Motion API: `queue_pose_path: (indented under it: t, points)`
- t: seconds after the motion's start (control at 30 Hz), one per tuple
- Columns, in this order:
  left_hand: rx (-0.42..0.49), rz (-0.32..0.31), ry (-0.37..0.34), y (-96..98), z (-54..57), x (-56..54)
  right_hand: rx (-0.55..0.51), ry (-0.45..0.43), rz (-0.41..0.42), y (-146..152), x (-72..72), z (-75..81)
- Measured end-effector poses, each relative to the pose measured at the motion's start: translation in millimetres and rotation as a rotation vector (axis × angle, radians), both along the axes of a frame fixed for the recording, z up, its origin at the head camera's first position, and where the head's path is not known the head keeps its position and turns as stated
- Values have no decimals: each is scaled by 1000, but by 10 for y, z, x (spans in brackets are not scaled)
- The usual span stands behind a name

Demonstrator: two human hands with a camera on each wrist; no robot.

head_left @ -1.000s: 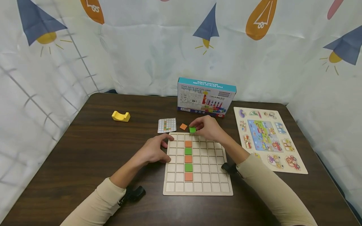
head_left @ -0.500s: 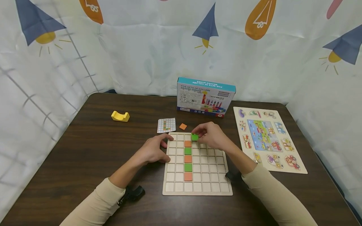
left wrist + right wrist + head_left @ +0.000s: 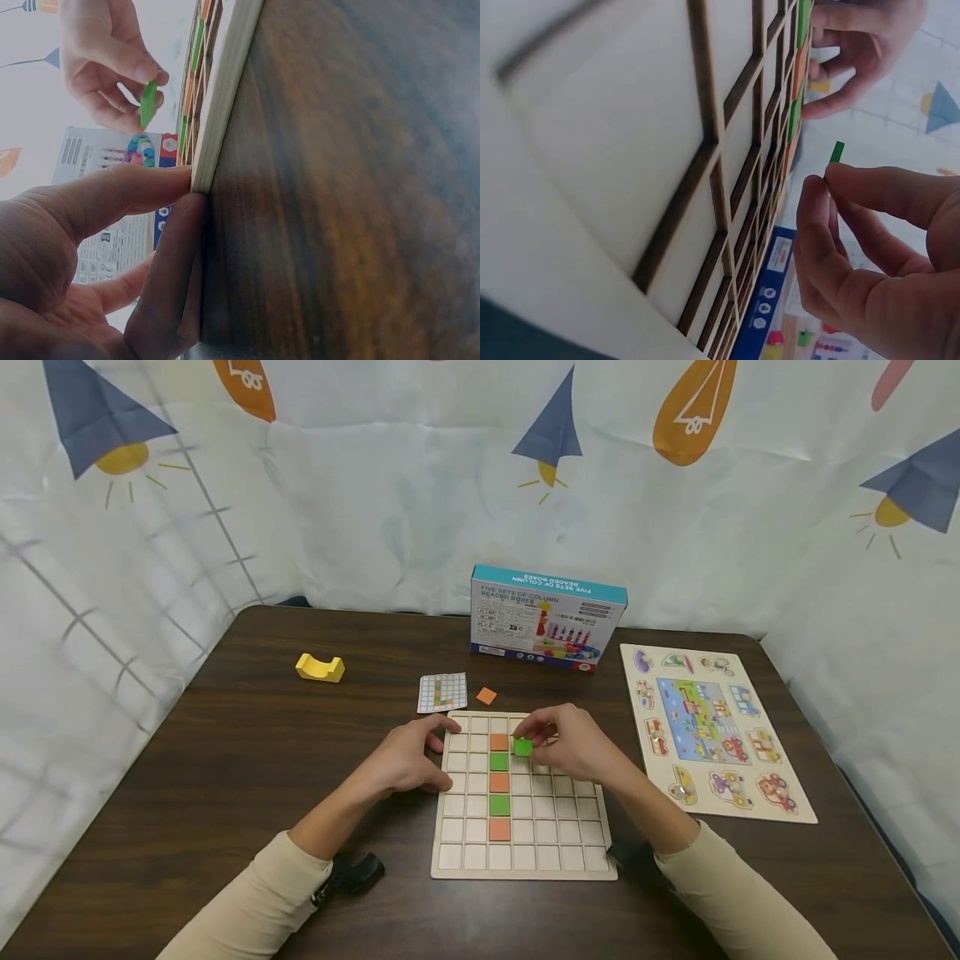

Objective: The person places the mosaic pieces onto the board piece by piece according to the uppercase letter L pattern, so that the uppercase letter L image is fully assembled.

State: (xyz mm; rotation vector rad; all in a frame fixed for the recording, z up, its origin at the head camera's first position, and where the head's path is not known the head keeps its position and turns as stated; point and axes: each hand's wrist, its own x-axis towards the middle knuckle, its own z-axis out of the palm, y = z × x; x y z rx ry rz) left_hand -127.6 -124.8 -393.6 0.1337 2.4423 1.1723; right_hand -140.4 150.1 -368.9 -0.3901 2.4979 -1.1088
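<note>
My right hand (image 3: 570, 743) pinches a small green square tile (image 3: 522, 747) between thumb and fingertips, over the wooden grid board (image 3: 551, 857). In the right wrist view the tile (image 3: 837, 152) sticks out edge-on past the fingertips, apart from the board. My left hand (image 3: 405, 756) holds the board by its left edge near the far corner; the left wrist view shows its digits (image 3: 169, 187) right at the edge. One column of the board carries alternating orange (image 3: 499, 783) and green (image 3: 499, 805) tiles, orange at both ends.
Beyond the board lie a loose orange tile (image 3: 486, 696) and a printed pattern card (image 3: 442, 693). A toy box (image 3: 547, 618) stands behind them. A yellow curved block (image 3: 320, 668) is at far left, a picture puzzle board (image 3: 720, 735) at right.
The right hand has carried the green tile from beyond the board's far edge back toward me, over the grid, slightly right of the coloured column. The left hand has stayed at the board's edge.
</note>
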Motion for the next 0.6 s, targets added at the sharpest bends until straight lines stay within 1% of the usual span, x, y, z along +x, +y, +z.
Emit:
queue_pose_path:
  t: [0.13, 0.3, 0.6]
  points:
    - [3, 0, -4, -3, 2, 1, 21, -10, 2, 10, 58, 21]
    - [5, 4, -13, -6, 10, 5, 33, 17, 48, 19, 149, 46]
    - [-25, 3, -8, 11, 23, 3, 58, 5, 102, 15, 297, 105]
